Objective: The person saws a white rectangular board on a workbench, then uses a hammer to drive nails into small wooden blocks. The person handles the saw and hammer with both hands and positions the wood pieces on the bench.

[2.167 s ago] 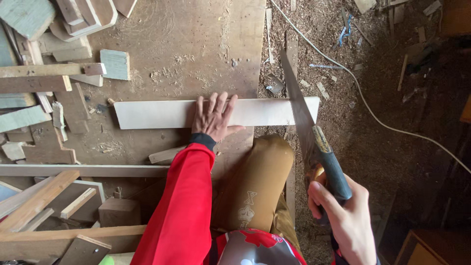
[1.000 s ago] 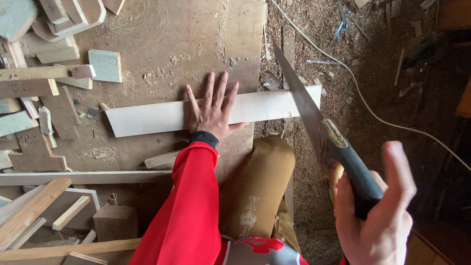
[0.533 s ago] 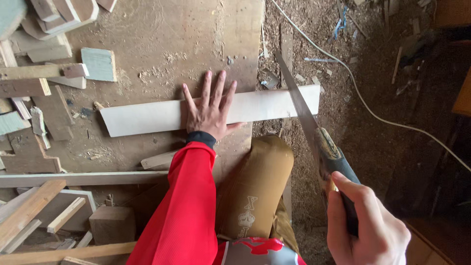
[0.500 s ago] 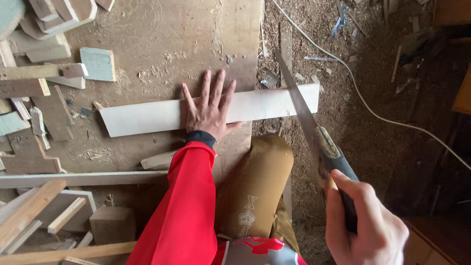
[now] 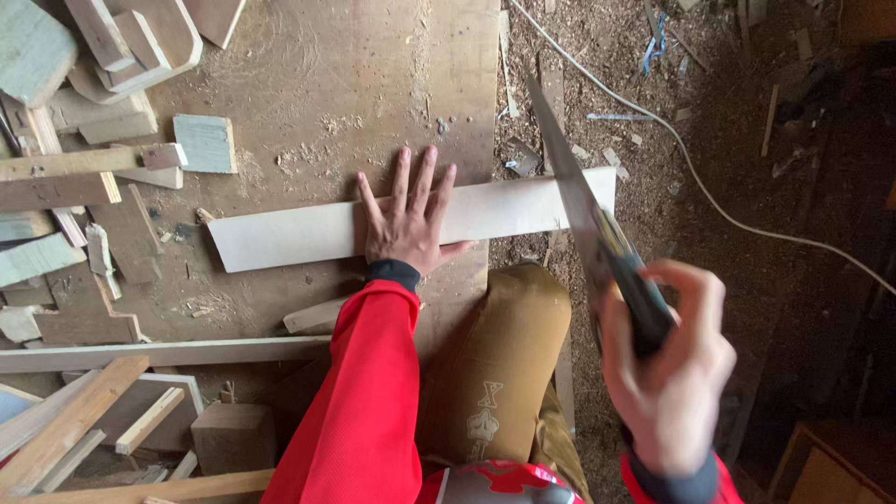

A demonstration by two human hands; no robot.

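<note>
Left hand [image 5: 406, 224] lay spread flat on the board [image 5: 308, 233], pinning it to the desk [image 5: 317, 84]; right hand [image 5: 667, 373] gripped the saw [image 5: 583, 219] across its overhanging end.

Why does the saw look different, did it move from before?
Yes. The saw has slid back toward the person across the pale board; the right hand gripping its handle sits lower in view, farther from the board.

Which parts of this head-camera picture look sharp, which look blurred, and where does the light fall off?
Head view: left hand and pale board are sharp in even light; right hand on the saw is motion-blurred; the floor at the right edge sinks into shadow.
</note>
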